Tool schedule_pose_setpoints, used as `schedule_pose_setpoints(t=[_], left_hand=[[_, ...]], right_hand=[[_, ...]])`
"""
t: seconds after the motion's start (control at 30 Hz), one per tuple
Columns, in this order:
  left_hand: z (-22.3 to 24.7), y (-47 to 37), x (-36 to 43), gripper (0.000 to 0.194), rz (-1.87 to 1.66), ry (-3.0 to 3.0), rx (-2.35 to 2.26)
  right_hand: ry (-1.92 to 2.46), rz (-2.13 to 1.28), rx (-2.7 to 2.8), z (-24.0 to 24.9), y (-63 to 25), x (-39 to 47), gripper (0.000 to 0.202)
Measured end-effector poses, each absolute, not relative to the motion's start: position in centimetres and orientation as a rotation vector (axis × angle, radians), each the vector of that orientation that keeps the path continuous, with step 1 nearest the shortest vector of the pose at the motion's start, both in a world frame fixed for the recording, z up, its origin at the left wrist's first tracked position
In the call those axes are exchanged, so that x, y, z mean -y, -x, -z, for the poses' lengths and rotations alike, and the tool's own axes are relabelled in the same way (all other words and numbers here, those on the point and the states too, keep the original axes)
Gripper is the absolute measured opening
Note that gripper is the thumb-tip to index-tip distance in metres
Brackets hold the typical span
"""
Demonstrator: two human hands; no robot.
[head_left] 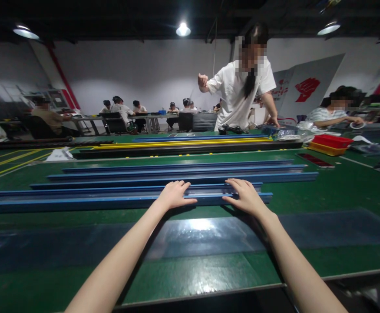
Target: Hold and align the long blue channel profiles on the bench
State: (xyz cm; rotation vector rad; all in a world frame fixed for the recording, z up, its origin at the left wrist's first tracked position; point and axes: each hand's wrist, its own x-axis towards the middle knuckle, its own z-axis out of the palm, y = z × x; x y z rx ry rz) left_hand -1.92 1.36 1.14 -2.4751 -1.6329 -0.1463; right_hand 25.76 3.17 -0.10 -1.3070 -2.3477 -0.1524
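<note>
Several long blue rails lie side by side across the green table [333, 195]. Both my hands rest on the nearest blue rail [79, 202], about a hand's width apart. My left hand [174, 195] lies over its top with the thumb along the front face and the fingers curled over the far edge. My right hand [246, 196] grips the same rail near its right end in the same way. A second blue rail [111, 181] lies just behind it.
A glossy dark strip [339, 230] runs along the table in front of the rails. Across the table a person in a white shirt [238, 95] stands by a yellow-and-black rail [176, 144]. Red and yellow trays [329, 144] sit far right. Other people sit at tables behind.
</note>
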Motion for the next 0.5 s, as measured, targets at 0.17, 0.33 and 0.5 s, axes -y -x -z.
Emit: schedule_pose_setpoints(t=[0.17,0.33,0.5], left_hand=[[-1.0,4.9,-0.7,0.068,0.171,2.396,1.657],[-0.7,5.2,-0.5,0.064,0.199,2.376,1.651],[-0.6,4.1,-0.1,0.059,0.251,2.339,1.647]], right_hand=[[1.400,0.176,2.216,0.7,-27.1,-3.7,0.060],[1.518,0.197,2.199,1.2,-27.5,-4.1,0.064],[1.521,0.249,2.228,1.3,-27.3,-4.1,0.062]])
